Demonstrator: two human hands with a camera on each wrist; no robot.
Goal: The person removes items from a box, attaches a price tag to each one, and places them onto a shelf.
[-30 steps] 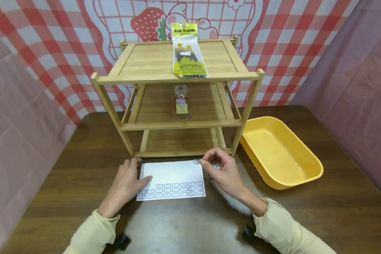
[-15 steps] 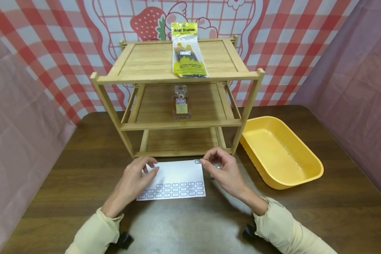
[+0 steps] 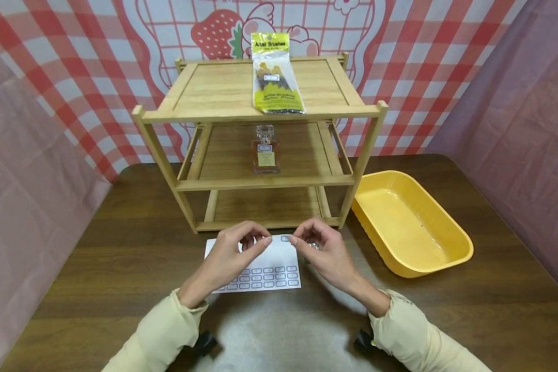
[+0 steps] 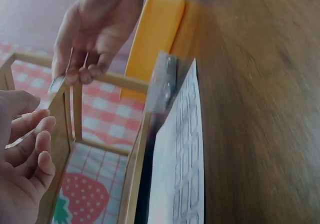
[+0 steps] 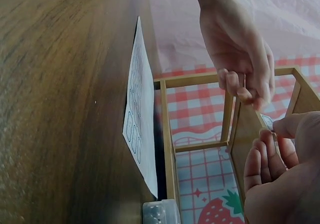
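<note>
Hands meet above the far edge of the sticker sheet [image 3: 260,263], lying flat on the surface near the shelf [image 3: 260,181]. Right hand [image 3: 323,253] pinches a small label [image 3: 285,238]; left hand [image 3: 234,253], fingers curled, closes in on it, probably to help peel.
</note>
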